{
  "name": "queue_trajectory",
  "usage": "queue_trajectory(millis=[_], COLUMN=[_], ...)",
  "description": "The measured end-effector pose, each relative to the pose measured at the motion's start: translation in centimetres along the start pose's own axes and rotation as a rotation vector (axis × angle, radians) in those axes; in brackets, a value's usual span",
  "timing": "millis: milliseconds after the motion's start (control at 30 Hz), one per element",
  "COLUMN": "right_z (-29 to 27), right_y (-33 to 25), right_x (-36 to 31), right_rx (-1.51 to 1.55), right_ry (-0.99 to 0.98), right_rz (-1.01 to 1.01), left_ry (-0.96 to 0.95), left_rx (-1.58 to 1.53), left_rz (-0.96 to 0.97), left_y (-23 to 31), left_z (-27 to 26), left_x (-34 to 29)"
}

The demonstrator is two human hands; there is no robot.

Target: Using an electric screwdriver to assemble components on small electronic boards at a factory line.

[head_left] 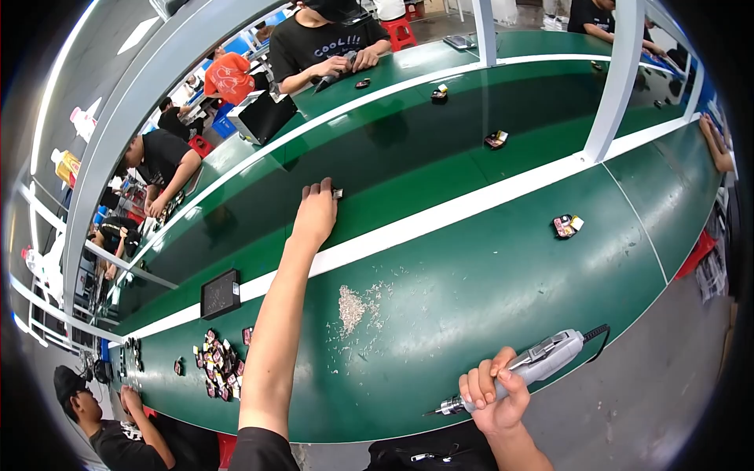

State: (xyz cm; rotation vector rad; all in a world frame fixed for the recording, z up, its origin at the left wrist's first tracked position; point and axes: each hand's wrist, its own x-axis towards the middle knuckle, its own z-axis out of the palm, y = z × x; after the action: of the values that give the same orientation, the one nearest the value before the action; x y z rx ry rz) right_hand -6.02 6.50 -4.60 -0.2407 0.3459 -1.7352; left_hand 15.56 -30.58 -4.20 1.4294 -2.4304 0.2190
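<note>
Along the near green worktop (pixel 440 337): tiny pale pieces (pixel 351 308) were heaped at the middle and strewn thinly around, too small to be identified.
Left hand (pixel 316 206): it was stretched past the white rail (pixel 440 217), its fingers bent over a small dark part (pixel 338 193) on the green centre strip (pixel 393 200); whether the part was pinched or only touched could not be told.
Right hand (pixel 496 392): a grey electric screwdriver (pixel 542 361) was gripped near its front, fingers wrapped around it, the bit pointed left above the worktop's near edge.
Pile: black parts with yellow and pink patches (pixel 218 365) were massed at the left, partly hidden by the left forearm.
Tray: a shallow black tray (pixel 220 294) was set by the rail.
Strays: one labelled part (pixel 565 226) was left at the right; two others (pixel 496 140) were spaced along the strip.
Frame: the bench was spanned by grey metal posts (pixel 616 86).
Room: the far side was occupied by a black-shirted person (pixel 314 51); beyond, an orange-shirted person (pixel 230 77) and a red stool (pixel 400 33) were seen.
</note>
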Motion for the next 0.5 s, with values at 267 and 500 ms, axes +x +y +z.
queue_trajectory(millis=[267,500], right_z=[-0.3,-0.7], right_y=[-0.2,-0.9], right_x=[-0.7,-0.9], right_rx=[0.015,0.034], right_ry=[-0.012,-0.075], right_rz=[0.023,0.035], left_ry=[-0.123,-0.219], left_rx=[0.006,-0.311], left_rz=[0.080,0.425], left_y=[1.3,11.8], left_z=[-2.0,-9.8], left_x=[-2.6,-12.8])
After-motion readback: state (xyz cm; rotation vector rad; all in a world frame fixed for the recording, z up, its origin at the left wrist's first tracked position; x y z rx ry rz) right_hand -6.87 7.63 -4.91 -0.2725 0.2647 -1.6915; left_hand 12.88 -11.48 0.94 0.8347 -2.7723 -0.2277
